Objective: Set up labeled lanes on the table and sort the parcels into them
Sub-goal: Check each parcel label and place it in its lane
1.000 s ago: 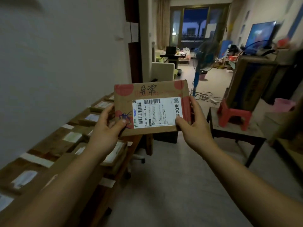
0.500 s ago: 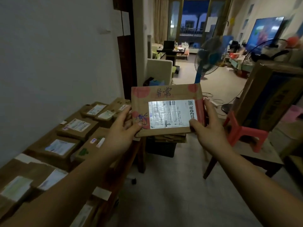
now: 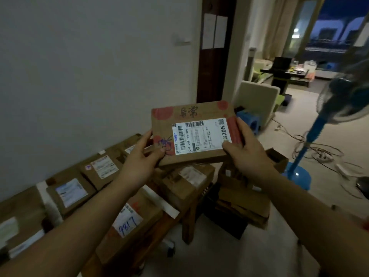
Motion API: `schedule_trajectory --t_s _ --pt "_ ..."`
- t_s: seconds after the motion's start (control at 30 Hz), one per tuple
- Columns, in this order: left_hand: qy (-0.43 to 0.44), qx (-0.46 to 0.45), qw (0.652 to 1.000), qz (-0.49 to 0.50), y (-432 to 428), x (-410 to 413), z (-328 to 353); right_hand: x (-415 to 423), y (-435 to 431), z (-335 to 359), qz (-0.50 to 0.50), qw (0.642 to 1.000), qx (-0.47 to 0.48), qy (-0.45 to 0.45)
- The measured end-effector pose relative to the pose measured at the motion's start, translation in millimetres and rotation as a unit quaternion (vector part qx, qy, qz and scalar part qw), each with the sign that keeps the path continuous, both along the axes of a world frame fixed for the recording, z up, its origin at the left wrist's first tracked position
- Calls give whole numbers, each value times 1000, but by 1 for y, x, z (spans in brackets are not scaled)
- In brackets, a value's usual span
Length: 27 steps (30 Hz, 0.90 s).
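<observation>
I hold a flat cardboard parcel (image 3: 191, 116) with red dots, handwritten characters and a white shipping label, face toward me. My left hand (image 3: 142, 154) grips its left edge and my right hand (image 3: 247, 150) grips its right edge. It hovers above the far end of a long wooden table (image 3: 171, 218) against the wall. Several brown parcels lie on the table between white tape strips (image 3: 49, 198), among them a parcel marked 9817 (image 3: 127, 218) and a labeled parcel (image 3: 102, 166) near the wall.
A stack of flattened cardboard (image 3: 243, 198) sits on a dark crate right of the table end. A blue standing fan (image 3: 299, 152) with cables on the floor stands at the right. A cream chair (image 3: 257, 100) and a blue stool (image 3: 249, 120) are behind the parcel.
The view has turned left and down toward the table. The held parcel now sits over the table's far end, and the red stool and big box on the right have left the view.
</observation>
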<state>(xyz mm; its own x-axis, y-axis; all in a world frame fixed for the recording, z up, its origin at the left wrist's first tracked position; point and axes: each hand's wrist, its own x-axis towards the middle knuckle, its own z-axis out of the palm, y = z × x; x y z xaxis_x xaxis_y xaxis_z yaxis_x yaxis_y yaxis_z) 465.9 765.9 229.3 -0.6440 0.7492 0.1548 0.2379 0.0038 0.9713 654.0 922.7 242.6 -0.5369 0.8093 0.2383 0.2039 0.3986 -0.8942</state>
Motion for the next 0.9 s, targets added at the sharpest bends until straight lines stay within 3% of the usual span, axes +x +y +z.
schedule_trajectory --t_s 0.23,0.57,0.9 --pt "-38 14 992 119 39 -84 -13 -126 75 -11 106 994 6 -30" --pt "-92 -49 967 233 81 -182 -50 -275 151 -50 238 968 24 -77" --pt "-137 -166 919 331 149 -188 -101 -336 229 -121 359 914 -39 -185"
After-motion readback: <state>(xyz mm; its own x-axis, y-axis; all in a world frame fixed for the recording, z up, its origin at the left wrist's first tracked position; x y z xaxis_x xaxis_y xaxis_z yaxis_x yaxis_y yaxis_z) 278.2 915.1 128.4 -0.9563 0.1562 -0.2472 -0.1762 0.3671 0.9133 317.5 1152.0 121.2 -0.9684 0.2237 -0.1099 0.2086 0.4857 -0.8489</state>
